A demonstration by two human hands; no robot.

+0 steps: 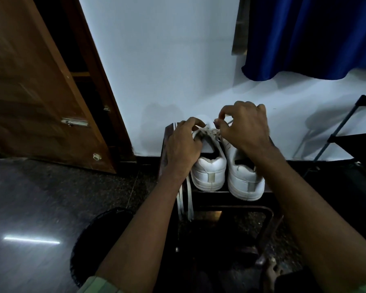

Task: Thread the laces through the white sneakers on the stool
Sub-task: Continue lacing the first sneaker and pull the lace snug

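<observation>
Two white sneakers stand side by side on a dark stool, heels toward me: the left sneaker and the right sneaker. My left hand grips the left sneaker's upper near the eyelets. My right hand pinches a white lace that crosses the left sneaker's front. A second loose white lace hangs over the stool's left front edge. The toes of both sneakers are hidden behind my hands.
A white wall rises right behind the stool. A wooden door stands open at the left. A blue curtain hangs top right, above a black rack. A dark round basket sits on the dark floor near my left arm.
</observation>
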